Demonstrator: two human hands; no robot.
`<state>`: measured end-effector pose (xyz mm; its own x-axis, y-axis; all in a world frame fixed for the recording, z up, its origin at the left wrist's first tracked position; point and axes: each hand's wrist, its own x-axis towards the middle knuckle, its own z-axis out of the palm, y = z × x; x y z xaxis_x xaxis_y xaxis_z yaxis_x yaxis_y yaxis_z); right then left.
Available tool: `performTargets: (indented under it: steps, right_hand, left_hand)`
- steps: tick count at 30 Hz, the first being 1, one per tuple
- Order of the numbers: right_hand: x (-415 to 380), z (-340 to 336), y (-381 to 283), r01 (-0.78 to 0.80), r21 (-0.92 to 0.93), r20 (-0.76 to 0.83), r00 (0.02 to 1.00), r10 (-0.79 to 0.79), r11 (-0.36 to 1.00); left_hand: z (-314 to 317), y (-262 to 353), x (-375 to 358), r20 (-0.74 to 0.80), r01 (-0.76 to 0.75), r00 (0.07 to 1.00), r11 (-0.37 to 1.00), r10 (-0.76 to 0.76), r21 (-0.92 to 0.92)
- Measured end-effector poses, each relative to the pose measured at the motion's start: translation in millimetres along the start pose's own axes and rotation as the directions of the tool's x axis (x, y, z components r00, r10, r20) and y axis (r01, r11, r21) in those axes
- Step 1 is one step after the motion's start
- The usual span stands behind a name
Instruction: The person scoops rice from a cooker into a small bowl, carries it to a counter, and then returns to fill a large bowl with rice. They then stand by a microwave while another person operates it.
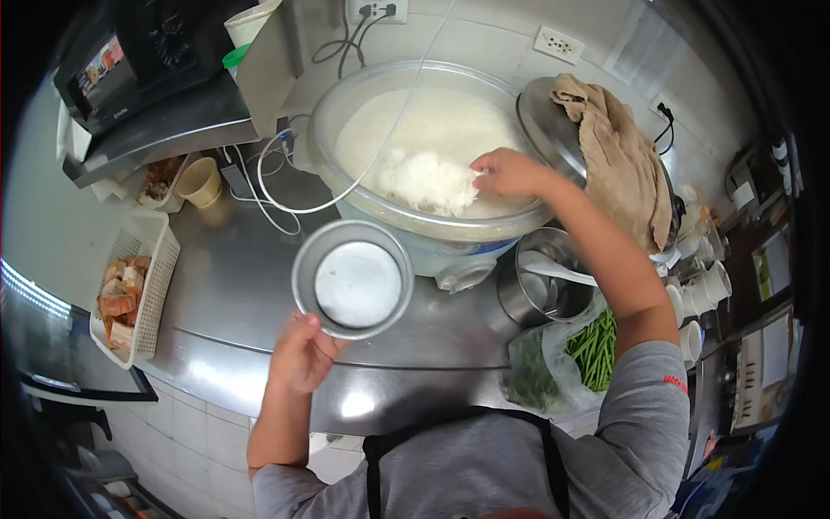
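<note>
My left hand [304, 350] grips the rim of a round, shallow metal pan [359, 281], with the thumb at its near edge. The pan is held over the steel counter, and its inside looks bare. Beyond it stands a large rice cooker [415, 223], uncovered, with white cooked rice [428, 112] inside. My right hand [510, 175] reaches into the cooker from the right. Its fingers are closed beside a raised mound of rice [428, 182]; whatever they hold is hidden.
A white cable [380, 147] hangs across the cooker. To the right are a steel lid [549, 117] with a brown towel [614, 156], a steel pot [519, 294] with a white-handled utensil [562, 272], and bagged green beans [595, 350]. At left stand a basket [156, 294] of brownish pieces and a cup [201, 183].
</note>
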<state>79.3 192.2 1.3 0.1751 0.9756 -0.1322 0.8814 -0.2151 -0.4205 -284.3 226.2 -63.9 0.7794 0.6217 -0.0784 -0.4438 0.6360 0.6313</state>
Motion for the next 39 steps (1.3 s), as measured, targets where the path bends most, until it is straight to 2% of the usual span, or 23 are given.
performTargets:
  steps: [3, 6, 10, 13, 16, 19, 22, 25, 28, 31, 34, 39]
  right_hand:
    - [-13, -21, -7, -0.268, 0.203, -0.031, 0.960, 0.279, 0.942]
    - [-24, -37, -8, -0.258, 0.252, -0.078, 0.955, 0.286, 0.933]
    - [-28, -46, -8, -0.239, 0.357, -0.138, 0.942, 0.304, 0.903]
    - [-27, -52, -9, -0.180, 0.420, -0.245, 0.921, 0.302, 0.889]
    - [-29, -59, -18, -0.155, 0.314, -0.354, 0.896, 0.267, 0.936]
    - [-27, -41, -21, -0.115, -0.079, -0.659, 0.752, 0.034, 0.990]
    - [-39, -31, -37, -0.266, -0.378, -0.712, 0.696, -0.095, 0.887]
    - [-44, -39, -29, -0.380, -0.516, -0.681, 0.725, -0.099, 0.768]
    - [-42, -30, -14, -0.385, -0.692, -0.516, 0.855, -0.045, 0.610]
    - [-41, -24, -11, -0.243, -0.740, -0.269, 0.962, 0.054, 0.627]
    - [-44, -26, -18, -0.297, -0.614, -0.202, 0.955, 0.218, 0.732]
    - [-33, -15, -19, -0.335, -0.443, -0.170, 0.942, 0.289, 0.831]
  left_hand:
    - [11, 19, 6, 0.038, -0.045, 0.998, 0.995, 0.042, 0.086]
    - [31, 33, 18, 0.076, -0.060, 0.996, 0.977, 0.045, 0.207]
    - [68, 32, 63, 0.094, 0.040, 0.993, 0.950, -0.073, 0.311]
    - [91, 22, 102, 0.070, 0.109, 0.988, 0.931, -0.141, 0.347]
    - [109, 13, 130, 0.021, 0.130, 0.988, 0.914, -0.150, 0.384]
    - [116, 10, 153, 0.004, 0.127, 0.990, 0.914, -0.140, 0.385]
    - [114, 7, 165, -0.022, 0.132, 0.991, 0.913, -0.133, 0.386]
    - [106, 8, 168, -0.059, 0.135, 0.991, 0.903, -0.122, 0.408]
    - [98, 17, 162, -0.066, 0.148, 0.989, 0.888, -0.133, 0.436]
    - [94, 27, 157, -0.061, 0.142, 0.990, 0.874, -0.129, 0.465]
    - [91, 35, 154, -0.069, 0.119, 0.993, 0.880, -0.098, 0.459]
    - [85, 42, 150, -0.018, 0.064, 0.998, 0.901, -0.063, 0.429]
